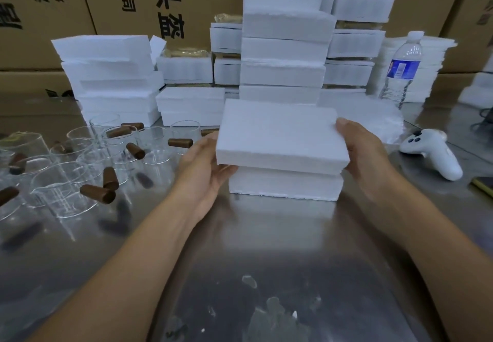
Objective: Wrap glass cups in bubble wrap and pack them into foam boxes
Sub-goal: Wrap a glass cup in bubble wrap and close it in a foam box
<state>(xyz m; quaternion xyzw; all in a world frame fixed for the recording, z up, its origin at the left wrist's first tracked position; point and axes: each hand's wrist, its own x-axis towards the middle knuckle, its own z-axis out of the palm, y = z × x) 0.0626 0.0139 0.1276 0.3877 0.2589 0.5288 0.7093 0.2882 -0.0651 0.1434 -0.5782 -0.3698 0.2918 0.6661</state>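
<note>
Two foam pieces sit at centre frame: an upper foam slab [280,133], tilted, over a lower foam box [285,184] that stands on the steel worktop [266,235]. Whether the two touch can't be told.

The left hand [205,165] grips the slab's left edge w/ thumb on the side and fingers [226,169] curled beneath. The right hand [365,152] grips the right edge, thumb on top and the rest hidden.

Roughly ten glass cups [64,189] crowd the left – the exact no. is unclear. One sheet pile of bubble wrap [373,117], one water bottle [402,69] and one controller [432,152] are at right.

Bare steel lies between the forearms, lower centre.
</note>
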